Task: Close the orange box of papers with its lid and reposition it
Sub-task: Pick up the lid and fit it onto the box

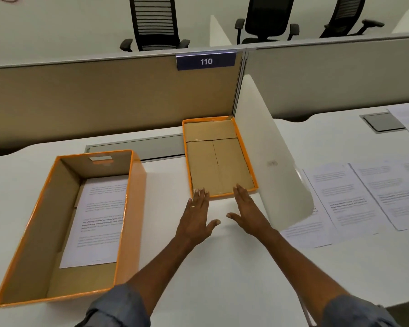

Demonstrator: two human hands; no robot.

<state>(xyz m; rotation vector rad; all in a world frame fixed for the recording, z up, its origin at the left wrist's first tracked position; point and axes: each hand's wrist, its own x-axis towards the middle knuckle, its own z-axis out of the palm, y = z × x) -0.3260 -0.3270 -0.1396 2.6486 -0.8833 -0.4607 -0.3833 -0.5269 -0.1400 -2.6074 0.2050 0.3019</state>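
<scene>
Orange rim right at the fingers: the left hand (195, 217) and right hand (247, 210) lie flat and spread, holding nothing, fingertips touching the near edge of the upturned lid (219, 159). The lid lies on the white table (222, 267) against a divider. The open orange box (64, 228), papers (99, 223) inside, stands apart on the left.

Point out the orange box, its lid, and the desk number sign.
orange box (130, 208): head view, right outer wall.
lid (219, 164): head view, brown inside face.
number sign (206, 61): head view, on the digits.
</scene>
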